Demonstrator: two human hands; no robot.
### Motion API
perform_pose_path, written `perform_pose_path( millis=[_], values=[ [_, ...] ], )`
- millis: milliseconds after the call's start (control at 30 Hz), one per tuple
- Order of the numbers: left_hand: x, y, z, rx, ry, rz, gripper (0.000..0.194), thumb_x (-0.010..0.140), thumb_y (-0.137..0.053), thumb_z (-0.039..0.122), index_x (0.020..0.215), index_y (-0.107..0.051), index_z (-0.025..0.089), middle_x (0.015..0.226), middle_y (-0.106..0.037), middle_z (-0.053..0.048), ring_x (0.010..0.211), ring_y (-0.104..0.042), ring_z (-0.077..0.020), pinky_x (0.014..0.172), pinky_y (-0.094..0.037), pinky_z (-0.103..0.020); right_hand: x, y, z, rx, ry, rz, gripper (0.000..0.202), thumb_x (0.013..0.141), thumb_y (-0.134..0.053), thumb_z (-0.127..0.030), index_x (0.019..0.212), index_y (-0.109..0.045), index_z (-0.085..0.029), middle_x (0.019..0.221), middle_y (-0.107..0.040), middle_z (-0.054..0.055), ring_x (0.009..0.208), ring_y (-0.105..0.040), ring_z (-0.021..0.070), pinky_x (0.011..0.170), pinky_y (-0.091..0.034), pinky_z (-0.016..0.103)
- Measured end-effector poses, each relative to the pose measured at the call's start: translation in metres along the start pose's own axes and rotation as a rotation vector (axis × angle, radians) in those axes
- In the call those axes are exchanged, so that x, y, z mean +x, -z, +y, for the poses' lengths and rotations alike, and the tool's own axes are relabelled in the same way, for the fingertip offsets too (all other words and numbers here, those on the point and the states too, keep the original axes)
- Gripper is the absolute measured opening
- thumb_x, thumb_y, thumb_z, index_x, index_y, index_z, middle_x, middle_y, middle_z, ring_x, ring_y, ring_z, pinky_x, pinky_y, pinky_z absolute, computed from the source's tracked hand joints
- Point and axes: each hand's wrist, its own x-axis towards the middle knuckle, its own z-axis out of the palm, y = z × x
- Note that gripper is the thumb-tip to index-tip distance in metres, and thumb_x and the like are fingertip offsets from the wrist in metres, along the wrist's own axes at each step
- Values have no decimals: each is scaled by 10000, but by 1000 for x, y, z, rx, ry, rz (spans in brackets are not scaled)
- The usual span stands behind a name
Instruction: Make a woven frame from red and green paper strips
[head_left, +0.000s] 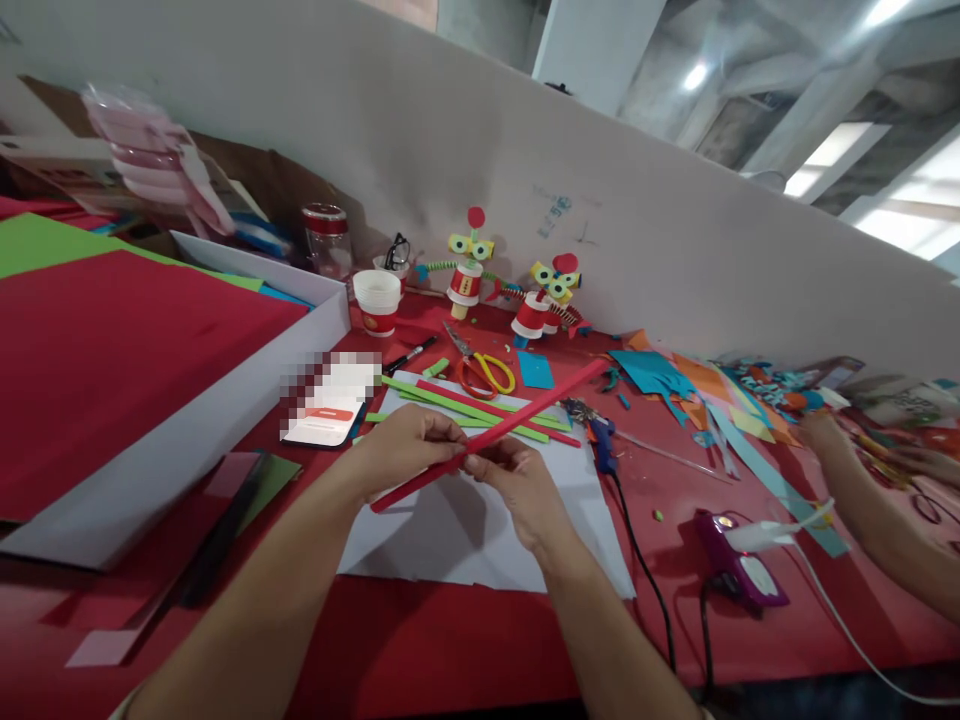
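Between my hands a long red paper strip runs slantwise, its far end up to the right. My left hand pinches it near its middle, and my right hand grips it right beside, thumbs close together. Under them lies a white sheet. Several green paper strips and another red strip are spread across the sheet's far part. Beyond them rest scissors with yellow and red handles. A blue glue gun lies to the right of the sheet.
Two paper-cup figures stand against the white partition. Stacked paper cups, a phone and a white box with coloured sheets are at left. A purple power strip, cables and another person's arm are at right.
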Motion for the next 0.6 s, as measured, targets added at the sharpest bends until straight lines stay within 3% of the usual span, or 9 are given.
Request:
perform_pose_path(
  millis=[267,600],
  values=[
    [2,-5,-1,-42,-86,37,238,789,-483,371,778,-658,210,818,-708,1,808,-639,-176,737,-484,-282,10,4,0,112,13,103,184,618,-744,-263,773,-695,-178,684,-657,-12,625,-540,115,636,-403,250],
    [4,-15,1,-15,-40,85,163,732,-584,342,776,-678,216,775,-721,2,767,-649,-169,705,-482,-276,6,6,12,147,51,147,138,639,-739,-287,720,-691,-186,679,-648,-7,647,-540,127,666,-426,269]
  ],
)
